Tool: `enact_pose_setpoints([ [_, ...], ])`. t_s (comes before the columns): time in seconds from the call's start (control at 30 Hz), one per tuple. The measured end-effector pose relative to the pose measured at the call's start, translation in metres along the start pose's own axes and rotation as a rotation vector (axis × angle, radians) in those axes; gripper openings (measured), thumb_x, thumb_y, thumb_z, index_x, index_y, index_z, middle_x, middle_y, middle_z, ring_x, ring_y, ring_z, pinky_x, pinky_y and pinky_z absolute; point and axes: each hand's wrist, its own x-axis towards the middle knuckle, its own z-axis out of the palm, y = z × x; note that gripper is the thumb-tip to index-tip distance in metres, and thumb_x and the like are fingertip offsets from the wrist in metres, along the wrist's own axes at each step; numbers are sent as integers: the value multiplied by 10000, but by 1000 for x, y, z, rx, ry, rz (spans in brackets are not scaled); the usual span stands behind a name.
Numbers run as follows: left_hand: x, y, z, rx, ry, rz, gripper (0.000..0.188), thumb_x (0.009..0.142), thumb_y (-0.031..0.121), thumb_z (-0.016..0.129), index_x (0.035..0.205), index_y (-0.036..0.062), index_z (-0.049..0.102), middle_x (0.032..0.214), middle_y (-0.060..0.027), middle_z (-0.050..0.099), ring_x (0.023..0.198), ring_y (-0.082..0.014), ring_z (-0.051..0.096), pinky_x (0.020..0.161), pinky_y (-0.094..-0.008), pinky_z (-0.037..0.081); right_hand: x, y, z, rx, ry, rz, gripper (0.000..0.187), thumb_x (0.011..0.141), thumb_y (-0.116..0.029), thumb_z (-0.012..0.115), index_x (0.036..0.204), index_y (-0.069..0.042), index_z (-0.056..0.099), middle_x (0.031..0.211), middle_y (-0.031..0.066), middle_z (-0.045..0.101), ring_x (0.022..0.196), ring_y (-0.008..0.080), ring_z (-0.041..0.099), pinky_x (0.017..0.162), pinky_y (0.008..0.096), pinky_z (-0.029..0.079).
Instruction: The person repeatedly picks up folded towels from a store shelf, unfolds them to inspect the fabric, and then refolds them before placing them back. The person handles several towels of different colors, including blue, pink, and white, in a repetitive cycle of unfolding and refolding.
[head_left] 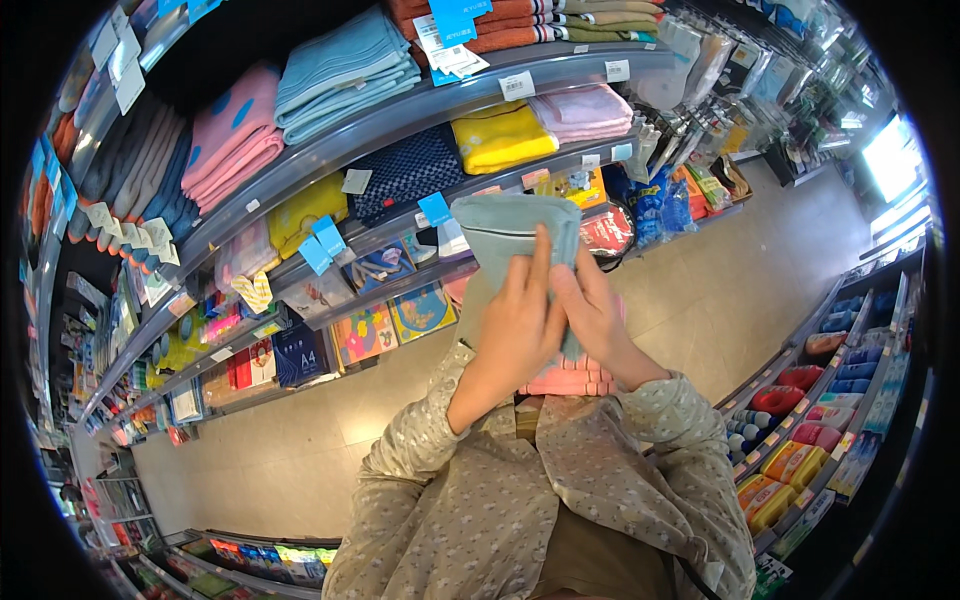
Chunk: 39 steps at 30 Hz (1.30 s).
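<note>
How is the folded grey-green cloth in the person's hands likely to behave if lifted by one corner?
The folded grey-green cloth would probably sag and might unfold, as its layered edge looks soft. It is likely light, appearing to be plain fabric. Its flattish folded shape makes rolling unlikely.

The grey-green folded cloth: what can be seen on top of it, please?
The left hand and right hand lie over the lower part of the grey-green folded cloth; what they cover cannot be seen.

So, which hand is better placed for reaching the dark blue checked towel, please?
Probably the left hand: it lies nearer the checked towel, with the right hand farther across; both touch the teal cloth.
</note>
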Motion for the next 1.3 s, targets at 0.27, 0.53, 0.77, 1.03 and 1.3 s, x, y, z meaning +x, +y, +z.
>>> enact_pose_setpoints([
  [0.27,30,-63,-45,-680,71,-383,717,827,291,695,1379,-2,341,1293,-164,470,1200,-254,464,1003,-355,372,44,2,-45,723,80,622,360,913,-248,574,1191,-20,551,1065,64,640,877,152,635,756,292,524],
  [0.53,42,-75,-65,-1320,-202,-989,449,884,278,633,1216,-2,515,1131,-133,616,1001,-207,627,841,-363,535,70,10,-44,877,-220,753,439,927,-261,539,1271,2,464,1171,122,594,1043,209,597,902,342,485],
  [0.77,11,-54,-91,-769,-229,-563,679,874,278,650,1376,-22,304,1279,-146,507,1163,-223,510,990,-362,414,52,-1,-30,423,-271,668,535,863,-71,626,1338,-4,391,1244,100,540,1125,189,531,943,310,439],
  [1.03,40,5,-197,-524,-21,-352,763,864,235,667,1416,-6,199,1348,-157,419,1218,-230,436,1022,-355,367,118,-98,26,190,-476,305,602,895,-170,618,1393,-19,316,1288,100,502,1141,181,502,975,330,411],
  [1.3,195,-45,-298,-351,338,-355,667,904,184,598,1444,52,229,1194,-176,542,1023,-210,575,811,-311,509,293,-138,126,113,-307,27,593,820,-154,660,1289,76,380,1171,231,554,1030,271,577,849,353,494],
])
